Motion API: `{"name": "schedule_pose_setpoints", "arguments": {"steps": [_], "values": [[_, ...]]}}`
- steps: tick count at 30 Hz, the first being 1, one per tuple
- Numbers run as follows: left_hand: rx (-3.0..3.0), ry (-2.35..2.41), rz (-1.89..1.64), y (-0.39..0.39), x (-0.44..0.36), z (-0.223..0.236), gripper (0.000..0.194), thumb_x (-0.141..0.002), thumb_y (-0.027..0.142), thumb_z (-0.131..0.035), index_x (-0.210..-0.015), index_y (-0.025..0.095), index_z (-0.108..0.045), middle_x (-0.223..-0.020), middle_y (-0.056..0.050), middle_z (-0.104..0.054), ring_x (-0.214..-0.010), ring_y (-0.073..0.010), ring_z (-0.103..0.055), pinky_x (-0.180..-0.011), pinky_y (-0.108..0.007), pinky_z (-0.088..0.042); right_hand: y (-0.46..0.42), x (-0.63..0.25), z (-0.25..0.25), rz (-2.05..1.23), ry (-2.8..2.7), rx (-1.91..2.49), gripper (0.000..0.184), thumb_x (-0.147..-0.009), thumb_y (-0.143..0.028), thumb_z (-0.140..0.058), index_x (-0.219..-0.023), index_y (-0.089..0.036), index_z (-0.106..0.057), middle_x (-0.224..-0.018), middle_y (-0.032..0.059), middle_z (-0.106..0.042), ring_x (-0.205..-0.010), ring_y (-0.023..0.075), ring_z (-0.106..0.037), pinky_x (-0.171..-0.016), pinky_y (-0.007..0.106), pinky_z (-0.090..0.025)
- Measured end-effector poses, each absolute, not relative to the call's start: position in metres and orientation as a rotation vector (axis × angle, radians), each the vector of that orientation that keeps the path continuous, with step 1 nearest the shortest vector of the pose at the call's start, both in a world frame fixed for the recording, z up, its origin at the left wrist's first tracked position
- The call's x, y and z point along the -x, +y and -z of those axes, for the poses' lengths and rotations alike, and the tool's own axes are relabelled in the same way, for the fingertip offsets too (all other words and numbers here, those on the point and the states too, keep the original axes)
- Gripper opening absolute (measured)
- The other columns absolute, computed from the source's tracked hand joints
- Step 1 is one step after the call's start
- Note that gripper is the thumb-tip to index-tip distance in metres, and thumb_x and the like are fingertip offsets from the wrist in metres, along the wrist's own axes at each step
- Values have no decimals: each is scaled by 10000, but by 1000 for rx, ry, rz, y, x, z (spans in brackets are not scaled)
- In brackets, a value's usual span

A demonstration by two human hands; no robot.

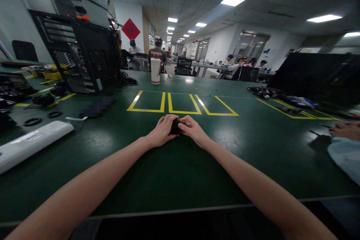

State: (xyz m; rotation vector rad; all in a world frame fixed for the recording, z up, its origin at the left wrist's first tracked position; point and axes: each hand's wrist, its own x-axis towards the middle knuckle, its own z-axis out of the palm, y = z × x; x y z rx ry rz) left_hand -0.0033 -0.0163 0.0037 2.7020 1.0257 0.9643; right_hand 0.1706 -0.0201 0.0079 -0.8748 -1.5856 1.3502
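Observation:
My left hand [162, 132] and my right hand [192, 130] meet at the middle of the green table [174, 172]. Both have their fingers curled around a small black object [174, 126] held between them, just above or on the table top. The object is mostly hidden by my fingers, so I cannot make out what it is. Just beyond my hands lie three yellow taped rectangles [181, 104].
An open black computer case [81, 54] stands at the back left beside a white bottle [155, 69]. A white bar [30, 144], black rings and parts lie on the left. Another person's hand and sleeve [344, 146] rest at the right edge. People sit at desks behind.

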Motion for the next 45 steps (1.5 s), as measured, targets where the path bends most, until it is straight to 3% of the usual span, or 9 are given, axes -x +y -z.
{"name": "schedule_pose_setpoints", "arguments": {"steps": [7, 13, 21, 26, 31, 37, 45], "values": [[-2692, 1030, -952, -16, 4, -4, 581, -727, 258, -570, -1201, 230, -233, -1172, -84, -393, -1139, -242, -379, -986, -471, -263, -18, -170, -7, -1370, -1561, 892, 312, -686, -305, -606, -971, -214, -516, -1017, 33, -540, -953, 159, -527, -862, 373, -422], [-2684, 1016, -955, -16, 4, -4, 564, -736, 254, -556, -1200, 218, -237, -1165, -88, -395, -1137, -239, -376, -987, -462, -262, -20, -171, -6, -1336, -1616, 768, 381, -588, -187, -688, -906, -214, -480, -1006, 9, -528, -956, 159, -538, -862, 354, -428], [-2703, 1037, -956, -16, 3, -5, 582, -723, 272, -576, -1193, 222, -238, -1167, -88, -398, -1131, -244, -379, -976, -464, -274, -17, -167, -4, -1272, -1575, 855, 246, -681, -334, -608, -866, -216, -497, -892, -2, -551, -861, 131, -541, -835, 343, -429], [-2696, 1043, -943, -17, 3, -5, 575, -725, 270, -573, -1190, 229, -238, -1167, -86, -398, -1130, -245, -384, -974, -472, -276, -17, -169, -4, -1313, -1582, 878, 328, -677, -309, -616, -967, -203, -507, -987, 34, -551, -927, 152, -532, -871, 363, -410], [-2697, 1029, -942, -17, 4, -5, 557, -739, 258, -556, -1196, 215, -238, -1168, -90, -397, -1138, -237, -374, -985, -451, -272, -18, -171, -4, -1328, -1600, 796, 372, -594, -217, -686, -903, -218, -478, -967, 5, -538, -922, 147, -535, -852, 346, -425], [-2693, 1023, -959, -16, 4, -4, 576, -725, 270, -573, -1193, 224, -242, -1164, -85, -397, -1127, -242, -385, -978, -465, -273, -21, -170, -6, -1279, -1610, 840, 220, -701, -306, -597, -869, -222, -482, -908, 0, -541, -869, 129, -531, -828, 336, -426], [-2689, 1010, -955, -17, 4, -5, 559, -734, 263, -561, -1193, 226, -243, -1164, -84, -399, -1128, -240, -380, -980, -460, -269, -20, -170, -6, -1311, -1607, 881, 325, -690, -281, -607, -985, -197, -501, -1043, 45, -532, -949, 155, -528, -880, 358, -396]]}}
